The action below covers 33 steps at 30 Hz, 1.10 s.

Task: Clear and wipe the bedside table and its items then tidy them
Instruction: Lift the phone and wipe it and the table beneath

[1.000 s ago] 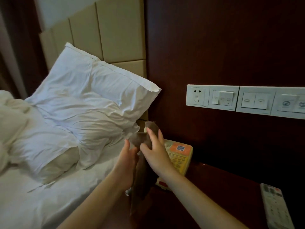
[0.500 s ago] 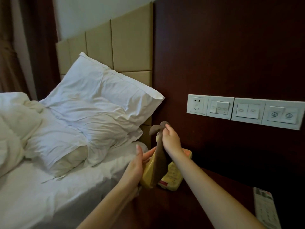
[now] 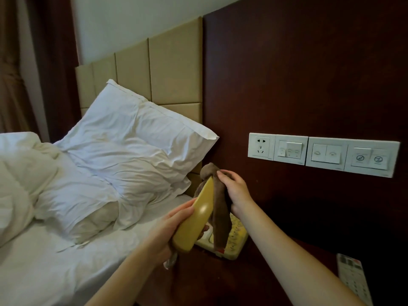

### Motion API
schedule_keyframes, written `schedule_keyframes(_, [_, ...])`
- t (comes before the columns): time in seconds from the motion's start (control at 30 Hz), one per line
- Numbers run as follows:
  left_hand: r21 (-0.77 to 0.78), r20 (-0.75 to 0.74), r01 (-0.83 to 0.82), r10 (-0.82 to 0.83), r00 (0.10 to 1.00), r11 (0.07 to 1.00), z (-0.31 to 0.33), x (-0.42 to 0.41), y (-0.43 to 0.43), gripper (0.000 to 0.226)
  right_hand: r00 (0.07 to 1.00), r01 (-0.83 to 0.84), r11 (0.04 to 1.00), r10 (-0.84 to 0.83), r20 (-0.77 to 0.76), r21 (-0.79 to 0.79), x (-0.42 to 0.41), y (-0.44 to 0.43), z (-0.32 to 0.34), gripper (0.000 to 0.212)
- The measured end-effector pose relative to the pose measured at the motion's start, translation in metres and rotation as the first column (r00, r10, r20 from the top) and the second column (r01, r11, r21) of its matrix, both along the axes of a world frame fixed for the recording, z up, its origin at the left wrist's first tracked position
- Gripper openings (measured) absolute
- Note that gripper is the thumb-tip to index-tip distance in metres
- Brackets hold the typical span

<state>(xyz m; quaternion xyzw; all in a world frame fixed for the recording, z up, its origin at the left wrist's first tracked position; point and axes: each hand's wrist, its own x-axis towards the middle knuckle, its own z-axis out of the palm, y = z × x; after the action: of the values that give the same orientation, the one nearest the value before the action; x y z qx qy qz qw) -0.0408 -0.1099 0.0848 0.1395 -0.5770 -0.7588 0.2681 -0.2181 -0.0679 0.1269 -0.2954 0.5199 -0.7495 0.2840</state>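
Note:
My left hand (image 3: 167,228) grips the lower end of a yellow telephone handset (image 3: 196,217), held tilted up above the bedside table (image 3: 265,272). My right hand (image 3: 234,191) pinches a brown cloth (image 3: 218,208) against the handset's top end, and the cloth hangs down along it. The yellow telephone base (image 3: 234,244) with its keypad sits on the table below, partly hidden by the cloth and handset. A coiled cord end (image 3: 171,260) shows under my left hand.
A white remote control (image 3: 353,281) lies at the table's right edge. A white socket and switch panel (image 3: 322,153) is on the dark wood wall. To the left is the bed with a white pillow (image 3: 132,149), crumpled duvet (image 3: 19,180) and beige headboard (image 3: 167,69).
The handset has come up from behind the cloth into plain view in my left hand. My right hand has slid the cloth up to its top end. The view has shifted right and closer.

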Motion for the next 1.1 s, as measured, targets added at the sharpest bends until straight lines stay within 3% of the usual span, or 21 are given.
schedule_keyframes(0.1, [-0.167, 0.117, -0.05, 0.07, 0.991, 0.985, 0.0, 0.003, -0.01, 0.035, 0.997, 0.08, 0.997, -0.08, 0.002, 0.007, 0.003, -0.008, 0.0, 0.002])
schedule_keyframes(0.2, [-0.418, 0.205, -0.128, 0.23, 0.951, 0.899, 0.0, -0.002, -0.01, 0.027, 0.985, 0.158, 0.985, -0.162, 0.059, 0.074, 0.008, -0.016, -0.001, 0.008])
schedule_keyframes(0.33, [-0.593, 0.15, -0.171, 0.317, 0.936, 0.786, -0.004, 0.0, -0.011, 0.027, 0.932, 0.157, 0.983, -0.18, 0.314, 0.099, 0.005, -0.011, 0.006, 0.024])
schedule_keyframes(0.43, [-0.477, 0.092, -0.222, 0.3, 0.95, 0.85, -0.008, 0.002, -0.015, 0.04, 0.921, 0.004, 0.998, -0.029, 0.389, 0.064, 0.003, -0.003, 0.01, 0.039])
schedule_keyframes(0.6, [-0.174, -0.041, -0.236, 0.232, 0.972, 0.956, 0.002, -0.012, -0.009, 0.035, 0.966, -0.099, 0.988, 0.123, 0.227, -0.117, 0.022, -0.003, 0.007, 0.03])
schedule_keyframes(0.83, [0.038, -0.124, -0.346, 0.348, 0.929, 0.937, 0.048, -0.028, 0.003, 0.019, 0.977, -0.209, 0.973, 0.204, -0.054, -0.1, 0.07, 0.013, -0.003, 0.026])
schedule_keyframes(1.0, [0.127, -0.111, -0.341, 0.355, 0.928, 0.931, 0.05, -0.036, 0.005, 0.02, 0.987, -0.126, 0.99, 0.12, -0.109, -0.056, 0.07, 0.017, -0.019, 0.024])
schedule_keyframes(1.1, [0.06, -0.03, -0.216, 0.218, 0.976, 0.975, 0.035, -0.036, 0.011, 0.02, 0.997, 0.013, 0.999, -0.01, 0.079, -0.044, 0.043, 0.02, -0.017, 0.03])
